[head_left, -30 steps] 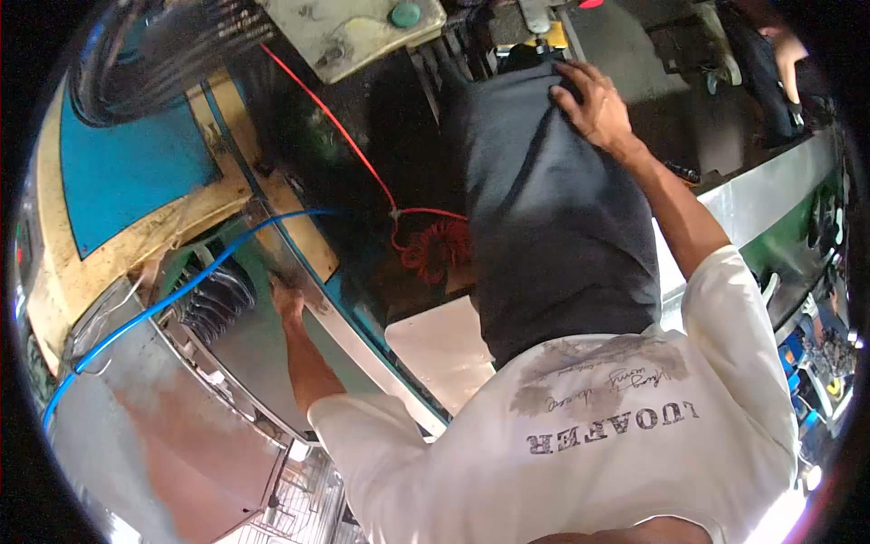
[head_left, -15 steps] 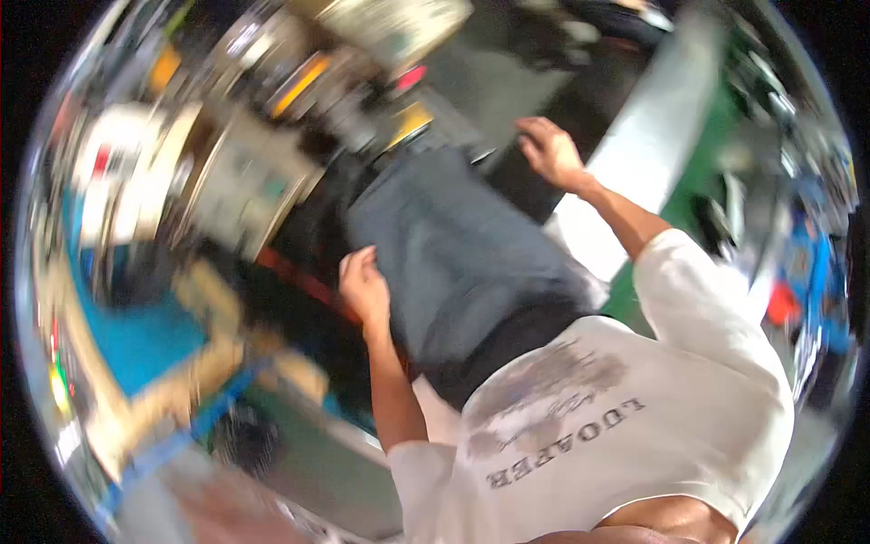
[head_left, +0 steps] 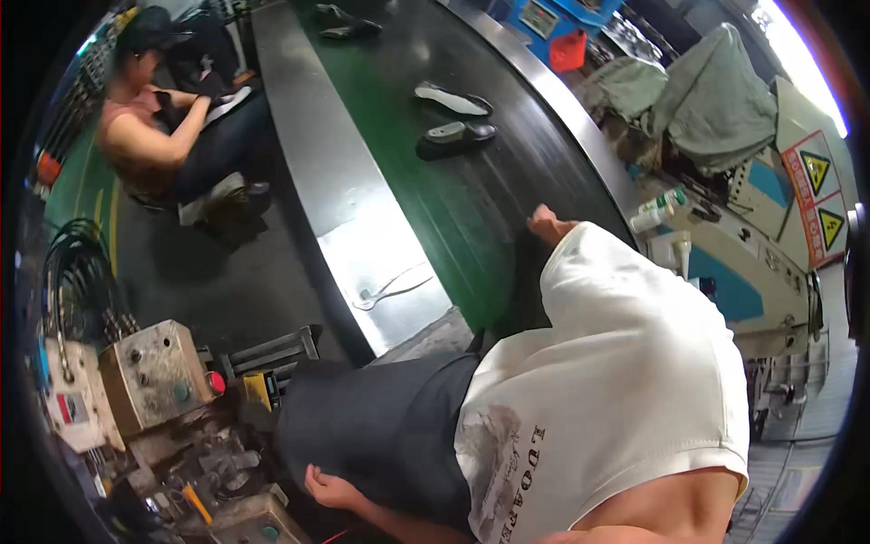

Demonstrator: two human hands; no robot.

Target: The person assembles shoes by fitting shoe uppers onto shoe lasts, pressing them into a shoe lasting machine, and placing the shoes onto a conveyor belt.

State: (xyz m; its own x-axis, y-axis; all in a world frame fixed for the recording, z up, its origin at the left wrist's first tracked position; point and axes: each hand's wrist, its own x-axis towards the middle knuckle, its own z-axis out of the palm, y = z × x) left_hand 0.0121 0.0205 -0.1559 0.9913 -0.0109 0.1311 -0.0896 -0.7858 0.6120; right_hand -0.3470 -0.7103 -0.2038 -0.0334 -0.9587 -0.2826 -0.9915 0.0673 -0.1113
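My left hand [head_left: 332, 490] is beside my dark trousers [head_left: 372, 412], its fingers loosely bent and apart, with nothing visible in it. Just beyond lies the oily metalwork of a machine [head_left: 227, 462]. My right hand [head_left: 551, 225] reaches out over the dark conveyor belt [head_left: 535, 154], partly hidden behind my sleeve; its fingers are loosely curled and no object shows in them. Nearest to it on the belt are a dark shoe [head_left: 458, 136] and another shoe with a white insole [head_left: 453, 98], both apart from the hand.
A shiny metal ledge [head_left: 313, 136] borders the belt, with a thin loop of cord [head_left: 399, 288] on it. A seated person [head_left: 163, 136] handles a shoe at the far left. A control box [head_left: 154, 376] with a red button stands left; a machine with warning signs [head_left: 816, 195] stands right.
My view and body have turned right, so the belt with shoes and the seated person now show. My right hand has swung over the belt; my left hand remains near my leg.
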